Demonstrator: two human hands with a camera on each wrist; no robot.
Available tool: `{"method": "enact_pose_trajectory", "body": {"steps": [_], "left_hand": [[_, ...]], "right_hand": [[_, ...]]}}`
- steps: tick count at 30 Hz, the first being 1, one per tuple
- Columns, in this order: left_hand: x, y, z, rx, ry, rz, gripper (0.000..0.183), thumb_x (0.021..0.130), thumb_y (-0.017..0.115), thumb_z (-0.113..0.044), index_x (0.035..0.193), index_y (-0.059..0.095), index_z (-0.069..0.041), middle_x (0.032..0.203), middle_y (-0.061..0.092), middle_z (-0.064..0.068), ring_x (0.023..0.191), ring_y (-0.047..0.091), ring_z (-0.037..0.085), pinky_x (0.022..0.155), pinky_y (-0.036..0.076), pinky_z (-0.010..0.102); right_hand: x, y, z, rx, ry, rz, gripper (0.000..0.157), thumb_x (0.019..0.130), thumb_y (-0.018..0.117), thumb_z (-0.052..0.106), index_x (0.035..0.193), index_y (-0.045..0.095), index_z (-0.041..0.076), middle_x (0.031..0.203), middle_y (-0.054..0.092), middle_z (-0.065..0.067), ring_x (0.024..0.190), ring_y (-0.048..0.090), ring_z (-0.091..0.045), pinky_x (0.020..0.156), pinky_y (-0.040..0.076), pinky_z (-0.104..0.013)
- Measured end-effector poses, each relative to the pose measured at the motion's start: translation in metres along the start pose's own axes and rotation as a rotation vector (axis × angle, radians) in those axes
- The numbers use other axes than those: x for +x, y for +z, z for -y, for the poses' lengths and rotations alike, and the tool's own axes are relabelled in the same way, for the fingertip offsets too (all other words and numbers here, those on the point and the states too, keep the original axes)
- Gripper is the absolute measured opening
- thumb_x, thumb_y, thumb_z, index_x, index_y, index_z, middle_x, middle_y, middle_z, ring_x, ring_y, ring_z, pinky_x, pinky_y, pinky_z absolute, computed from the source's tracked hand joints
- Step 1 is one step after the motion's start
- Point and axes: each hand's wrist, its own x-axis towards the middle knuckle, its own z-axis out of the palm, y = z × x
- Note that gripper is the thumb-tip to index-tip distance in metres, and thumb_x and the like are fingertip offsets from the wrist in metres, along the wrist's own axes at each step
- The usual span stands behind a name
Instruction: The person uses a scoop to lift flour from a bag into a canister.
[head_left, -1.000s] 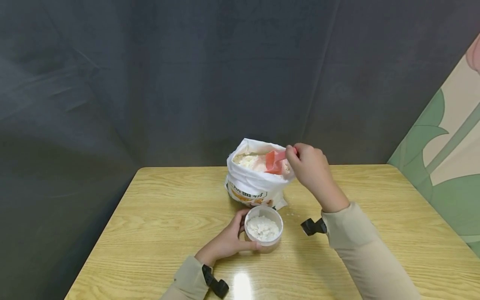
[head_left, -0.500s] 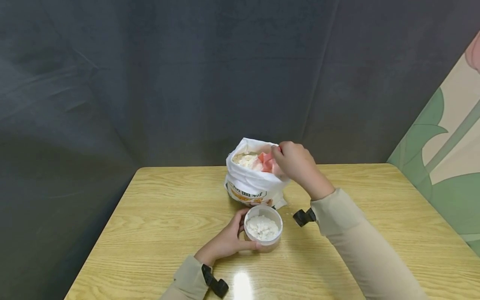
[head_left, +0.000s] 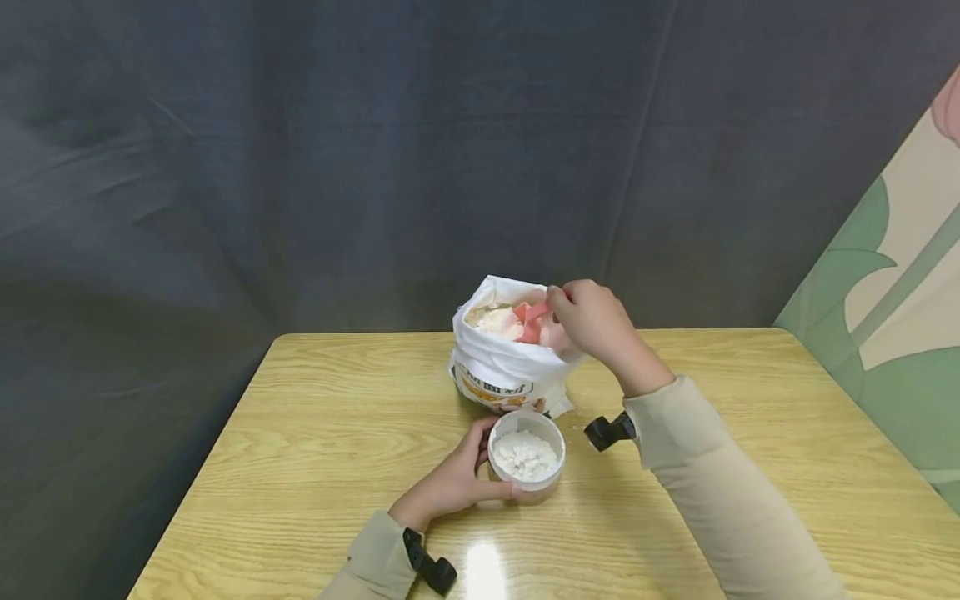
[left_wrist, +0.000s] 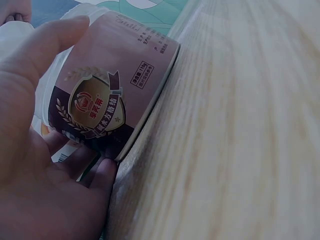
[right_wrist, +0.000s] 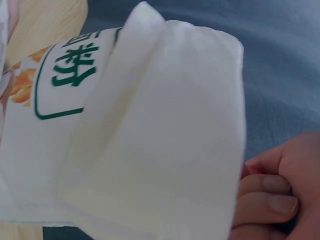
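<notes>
A white bag of flour [head_left: 495, 371] stands open-topped near the table's back edge. My right hand [head_left: 596, 323] is over the bag's right rim and grips the handle of a pink-red scoop [head_left: 529, 327]. The scoop's head is partly sunk in the flour inside. In front of the bag is a clear plastic jar [head_left: 538, 497] with white flour [head_left: 525, 456] in it. My left hand [head_left: 456, 482] holds the jar from its left side, thumb at the front. The left wrist view shows the jar's printed label [left_wrist: 115, 80]. In the right wrist view, the folded bag rim [right_wrist: 185, 115] hides most of the scoop.
The wooden table [head_left: 337, 433] extends to both sides of the bag and jar. A dark curtain [head_left: 375, 167] hangs behind it. At the right is a wall with painted leaves [head_left: 915, 392].
My right hand has moved left with the scoop, whose head now sits lower in the bag's flour. It has shifted little in the last half second. The left hand and jar stay put.
</notes>
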Motion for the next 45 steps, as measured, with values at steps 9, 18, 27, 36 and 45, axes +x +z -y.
{"method": "enact_pose_trajectory", "body": {"steps": [9,18,27,36,45], "left_hand": [[0.001,-0.001,0.001,-0.008,0.001,0.004,0.096,0.083,0.086,-0.017,0.155,0.023,-0.01,0.156,0.034,0.013,0.141,0.042,0.026,0.117,0.029,0.041],[-0.001,-0.001,0.0,-0.021,-0.003,0.007,0.096,0.084,0.085,-0.017,0.156,0.023,-0.011,0.157,0.032,0.013,0.142,0.041,0.026,0.117,0.028,0.043],[-0.002,-0.001,0.001,-0.021,0.007,0.008,0.096,0.083,0.086,-0.016,0.155,0.023,-0.009,0.155,0.034,0.014,0.14,0.043,0.026,0.117,0.028,0.042],[-0.004,-0.001,0.001,-0.021,-0.001,0.01,0.096,0.083,0.086,-0.017,0.155,0.023,-0.009,0.156,0.034,0.013,0.141,0.042,0.026,0.117,0.027,0.043],[-0.005,-0.001,-0.003,-0.022,-0.014,0.006,0.095,0.084,0.085,-0.016,0.156,0.022,-0.009,0.156,0.033,0.014,0.141,0.041,0.027,0.118,0.028,0.045]], "right_hand": [[-0.001,-0.002,0.0,0.064,-0.006,0.038,0.046,0.107,0.036,0.026,0.077,0.062,0.004,0.065,0.047,-0.005,0.055,0.039,-0.019,0.053,0.036,-0.033],[-0.001,-0.003,-0.002,0.198,-0.006,0.071,0.048,0.109,0.036,0.024,0.073,0.061,0.003,0.058,0.041,-0.001,0.051,0.034,-0.017,0.052,0.032,-0.032],[-0.004,-0.003,0.001,0.31,0.011,0.11,0.047,0.109,0.037,0.024,0.077,0.062,0.0,0.055,0.037,0.0,0.047,0.032,-0.015,0.051,0.031,-0.03],[-0.008,-0.004,0.0,0.379,0.053,0.112,0.047,0.11,0.038,0.026,0.08,0.061,-0.002,0.055,0.038,0.0,0.048,0.032,-0.014,0.054,0.032,-0.031],[-0.014,-0.008,-0.002,0.437,0.076,0.091,0.045,0.109,0.039,0.026,0.08,0.059,-0.001,0.056,0.039,0.001,0.048,0.031,-0.012,0.05,0.03,-0.026]]}}
